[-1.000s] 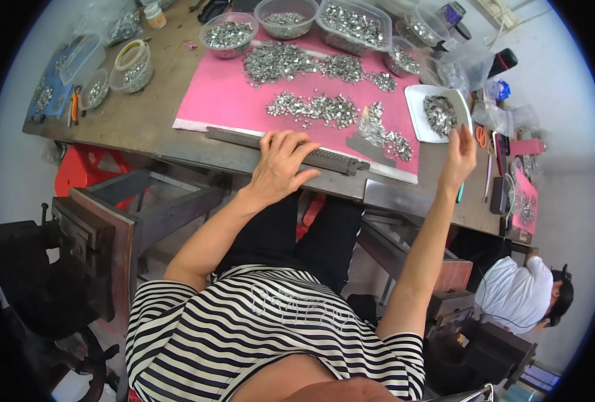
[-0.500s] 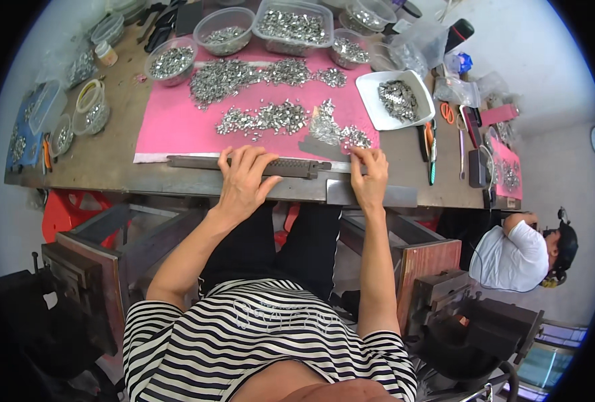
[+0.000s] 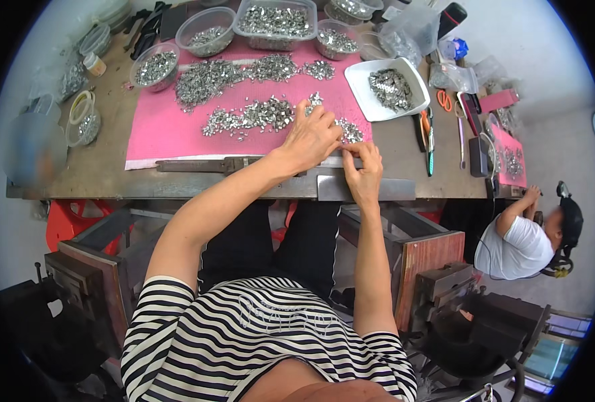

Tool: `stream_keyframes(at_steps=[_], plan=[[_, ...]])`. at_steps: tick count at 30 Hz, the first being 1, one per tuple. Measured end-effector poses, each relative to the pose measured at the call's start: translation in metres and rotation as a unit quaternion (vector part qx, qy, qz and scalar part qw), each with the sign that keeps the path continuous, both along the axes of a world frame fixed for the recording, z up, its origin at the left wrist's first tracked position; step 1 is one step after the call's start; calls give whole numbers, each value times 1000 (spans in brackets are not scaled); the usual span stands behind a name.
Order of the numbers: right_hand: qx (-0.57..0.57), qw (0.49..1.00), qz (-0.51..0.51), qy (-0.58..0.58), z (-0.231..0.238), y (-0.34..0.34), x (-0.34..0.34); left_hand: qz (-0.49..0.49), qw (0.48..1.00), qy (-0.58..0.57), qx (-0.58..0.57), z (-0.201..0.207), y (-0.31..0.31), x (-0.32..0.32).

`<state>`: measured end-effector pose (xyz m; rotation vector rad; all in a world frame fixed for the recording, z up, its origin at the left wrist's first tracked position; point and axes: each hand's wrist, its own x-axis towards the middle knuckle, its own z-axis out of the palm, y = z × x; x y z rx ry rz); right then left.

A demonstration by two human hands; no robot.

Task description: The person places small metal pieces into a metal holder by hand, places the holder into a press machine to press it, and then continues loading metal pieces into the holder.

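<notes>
Fingertips of both bare hands nearly meet at the near edge of a pink mat (image 3: 151, 120); the left hand (image 3: 311, 139) reaches across, fingers curled; the right hand (image 3: 364, 167) has its thumb and forefinger drawn close; whether either pinches a piece cannot be told, for anything there is too small and partly hidden.

Just beyond the grip lies a small pile of silver metal pieces (image 3: 350, 130); farther ahead and to the left a longer heap (image 3: 250, 117) spreads across the mat, with another heap (image 3: 207, 82) behind it; the soft, bright cloth probably keeps such tiny parts from skidding and makes them easy to see.

Left of the grip, a dark metal bar (image 3: 189, 165) lies along the mat's front edge, passing under the left forearm, perhaps placed there to be within easy reach; nearer the body, a flat metal plate (image 3: 394, 189) lies along the bench edge.

Right of and beyond the grip, a white tray (image 3: 371, 102) holds more pieces, its raised walls likely stopping spills; farther right are pliers (image 3: 431, 161) and orange-handled scissors (image 3: 443, 100); straight beyond the heaps stands a clear rectangular tub (image 3: 274, 44), full of pieces; far right, a person in a white shirt (image 3: 515, 249) sits.
</notes>
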<state>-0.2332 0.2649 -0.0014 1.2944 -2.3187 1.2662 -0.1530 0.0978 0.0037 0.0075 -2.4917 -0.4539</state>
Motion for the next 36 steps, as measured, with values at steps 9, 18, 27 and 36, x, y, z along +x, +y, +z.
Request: stream_keyframes(at_steps=[9,18,27,36], plan=[[21,999,-9,39,-3,-9,4,0,1000,0,-11,-7,-5,0],[41,991,-19,124,-5,-8,1,22,996,26,83,19,-27,89],[21,983,160,84,10,-39,66,62,989,21,134,2,-11,117],[12,979,156,130,5,-43,72,61,992,47,97,-1,-10,119]])
